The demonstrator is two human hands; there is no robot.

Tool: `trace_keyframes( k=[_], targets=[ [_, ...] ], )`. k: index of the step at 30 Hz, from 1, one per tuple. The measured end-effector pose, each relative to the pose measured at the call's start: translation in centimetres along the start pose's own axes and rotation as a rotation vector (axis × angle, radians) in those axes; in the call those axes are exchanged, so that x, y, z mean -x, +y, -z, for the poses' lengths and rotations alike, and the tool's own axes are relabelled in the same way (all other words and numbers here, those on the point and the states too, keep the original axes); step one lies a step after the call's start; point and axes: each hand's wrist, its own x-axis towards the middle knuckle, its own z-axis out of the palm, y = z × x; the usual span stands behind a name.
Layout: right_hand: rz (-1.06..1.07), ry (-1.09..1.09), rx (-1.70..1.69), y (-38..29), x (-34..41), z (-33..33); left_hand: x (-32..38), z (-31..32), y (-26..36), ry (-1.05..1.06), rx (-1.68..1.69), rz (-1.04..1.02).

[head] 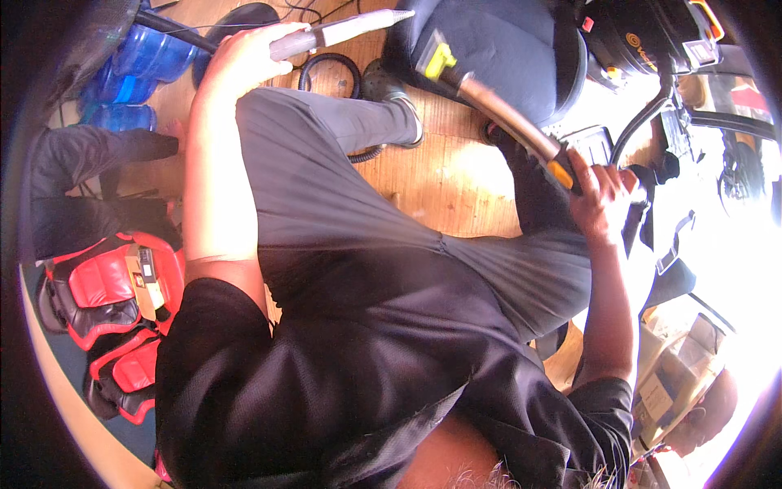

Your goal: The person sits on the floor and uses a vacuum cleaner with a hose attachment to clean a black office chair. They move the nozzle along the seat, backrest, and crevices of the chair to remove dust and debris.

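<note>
Under the top edge, my left hand [247, 58] grips a grey-and-white handheld tool [360, 29] with a ribbed, tapering tip. The tip points right, at the edge of a dark upholstered chair seat [489, 49]. My right hand [602, 192] is closed around the dark handle of an upholstery vacuum wand [510, 113]. A yellow-green nozzle head [443, 63] with a clear lip forms the wand's far end. That head lies over the seat in view; whether it touches the fabric I cannot tell.
A black wet-dry vacuum [635, 46] with a hose [647, 122] stands at the upper right. Blue water jugs [131, 73] are at the upper left. Red-and-black seats [101, 284] carry a small box [145, 284]. Another person's dark-clothed leg [98, 153] shows at left. Coiled black hose [333, 58] lies on the wooden floor [446, 177].
</note>
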Motion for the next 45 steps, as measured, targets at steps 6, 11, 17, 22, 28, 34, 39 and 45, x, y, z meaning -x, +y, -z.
trace_keyframes(
  k=[6, 11, 17, 22, 28, 34, 39, 45],
  targets=[
    [-0.375, -0.427, -0.371, 5.7, -1.2, -5.9, -1.0, -0.8, 1.8, -0.082, 0.039, -0.004],
    [-0.358, -0.671, -0.579, 6.8, -3.7, -8.2, -0.8, -1.4, 1.8, -0.041, 0.058, -0.089],
    [-0.532, -0.929, -1.038, 6.3, -6.0, -10.2, -1.0, -0.9, 1.7, -0.061, 0.096, -0.022],
    [-0.235, -0.753, -0.417, 0.4, -6.1, -8.5, -1.1, -2.0, -0.3, -0.001, 0.057, -0.086],
    [-0.189, -0.631, -0.216, -4.0, -5.6, -12.0, -1.2, -1.5, 0.4, -0.026, 0.011, -0.078],
    [-0.286, -0.633, -0.189, -1.3, -4.1, -11.6, -0.8, -1.9, 0.8, -0.199, -0.092, -0.033],
    [-0.376, -0.695, -0.165, 1.8, -2.6, -11.5, -1.8, -2.4, 0.7, -0.228, 0.005, -0.102],
    [-0.436, -0.701, -0.115, 2.9, -1.5, -11.2, -2.3, -2.7, 2.5, -0.289, -0.075, -0.260]
  ],
)
